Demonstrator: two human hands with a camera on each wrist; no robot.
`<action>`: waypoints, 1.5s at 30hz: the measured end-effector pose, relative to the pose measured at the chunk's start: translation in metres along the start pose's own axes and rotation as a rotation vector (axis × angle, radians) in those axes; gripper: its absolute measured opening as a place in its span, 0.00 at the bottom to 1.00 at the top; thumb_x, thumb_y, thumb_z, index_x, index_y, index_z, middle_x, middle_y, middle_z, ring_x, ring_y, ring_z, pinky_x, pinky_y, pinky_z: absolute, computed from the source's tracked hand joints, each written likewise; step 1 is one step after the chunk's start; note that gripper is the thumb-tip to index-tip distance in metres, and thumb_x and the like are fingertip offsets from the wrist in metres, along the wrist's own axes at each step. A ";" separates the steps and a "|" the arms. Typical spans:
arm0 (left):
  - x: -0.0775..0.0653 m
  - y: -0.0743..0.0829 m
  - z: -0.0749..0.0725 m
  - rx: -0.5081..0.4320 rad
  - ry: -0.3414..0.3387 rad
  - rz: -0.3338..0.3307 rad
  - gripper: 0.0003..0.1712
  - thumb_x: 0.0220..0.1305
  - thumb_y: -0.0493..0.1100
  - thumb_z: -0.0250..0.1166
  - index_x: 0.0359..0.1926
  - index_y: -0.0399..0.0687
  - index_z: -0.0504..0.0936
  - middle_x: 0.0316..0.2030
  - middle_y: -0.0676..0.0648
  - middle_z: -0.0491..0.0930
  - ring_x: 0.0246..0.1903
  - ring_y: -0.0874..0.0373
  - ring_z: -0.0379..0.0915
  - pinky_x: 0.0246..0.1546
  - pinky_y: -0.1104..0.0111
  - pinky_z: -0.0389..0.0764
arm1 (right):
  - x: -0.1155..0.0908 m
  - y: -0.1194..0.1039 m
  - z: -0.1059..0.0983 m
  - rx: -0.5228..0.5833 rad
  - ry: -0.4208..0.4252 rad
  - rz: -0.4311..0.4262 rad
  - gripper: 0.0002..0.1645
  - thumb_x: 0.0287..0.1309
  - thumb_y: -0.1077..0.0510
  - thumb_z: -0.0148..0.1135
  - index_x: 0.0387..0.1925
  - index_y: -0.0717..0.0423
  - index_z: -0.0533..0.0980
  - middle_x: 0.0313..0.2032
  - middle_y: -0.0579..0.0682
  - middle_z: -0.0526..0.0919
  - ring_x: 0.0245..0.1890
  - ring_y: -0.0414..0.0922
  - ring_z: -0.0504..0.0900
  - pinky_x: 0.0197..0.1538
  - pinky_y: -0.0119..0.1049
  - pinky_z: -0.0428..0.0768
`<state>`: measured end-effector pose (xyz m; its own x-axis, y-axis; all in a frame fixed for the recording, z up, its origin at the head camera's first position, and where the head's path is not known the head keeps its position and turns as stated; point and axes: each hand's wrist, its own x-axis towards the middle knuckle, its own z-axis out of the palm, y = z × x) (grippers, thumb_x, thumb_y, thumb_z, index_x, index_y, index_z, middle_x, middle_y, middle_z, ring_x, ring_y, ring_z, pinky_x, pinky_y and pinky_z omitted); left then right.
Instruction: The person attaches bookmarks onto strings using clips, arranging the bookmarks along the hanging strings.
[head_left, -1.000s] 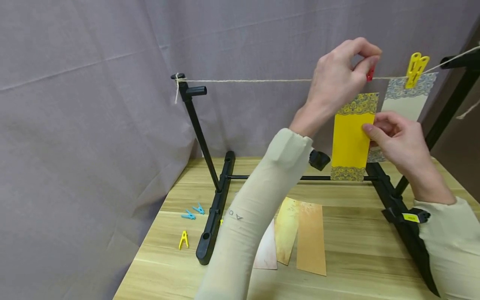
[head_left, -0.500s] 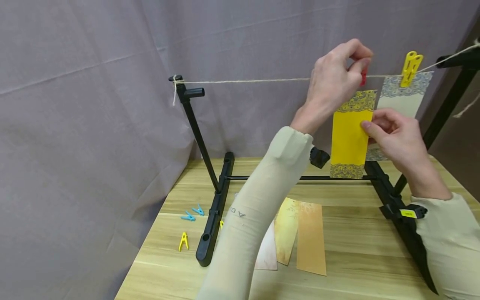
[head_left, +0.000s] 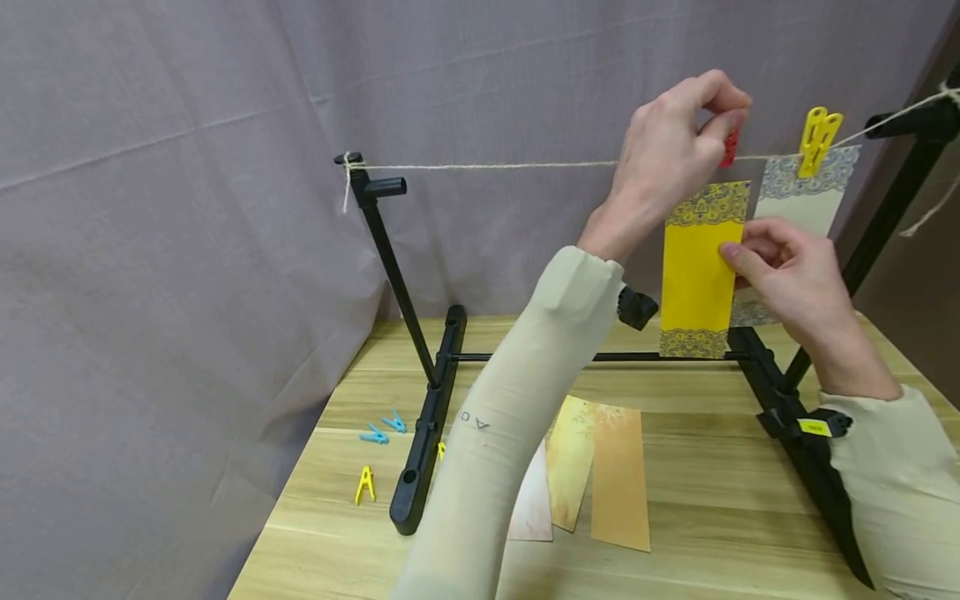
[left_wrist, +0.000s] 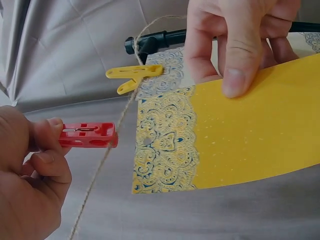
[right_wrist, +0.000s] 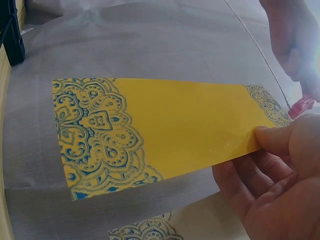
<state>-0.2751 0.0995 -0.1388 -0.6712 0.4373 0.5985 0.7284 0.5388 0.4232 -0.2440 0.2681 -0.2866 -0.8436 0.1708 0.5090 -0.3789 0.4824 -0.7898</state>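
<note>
Head view, upper R — L hand (head_left: 666, 150) pinches red clothespin (head_left: 730, 150) by twine (head_left: 487, 167); mid-R — R hand (head_left: 801, 279) pinches yellow border-print card (head_left: 696, 279).

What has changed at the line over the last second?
Very little: the bright yellow card seems to have edged up slightly toward the string. Nothing was taken hold of or let go: the left hand still pinches the red clip, and the right hand still grips the card. The orange card on the table stayed put.
</note>
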 end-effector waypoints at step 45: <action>-0.005 0.000 0.006 -0.017 -0.201 -0.166 0.08 0.71 0.52 0.57 0.47 0.64 0.80 0.34 0.61 0.80 0.27 0.68 0.74 0.27 0.80 0.74 | 0.002 -0.004 -0.001 0.144 0.044 -0.030 0.17 0.64 0.59 0.62 0.54 0.55 0.77 0.34 0.34 0.85 0.30 0.34 0.82 0.33 0.19 0.80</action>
<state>-0.2722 0.1018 -0.1454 -0.7943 0.4795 0.3731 0.6071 0.6036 0.5168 -0.2438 0.2673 -0.2816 -0.8150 0.1973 0.5448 -0.4565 0.3603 -0.8135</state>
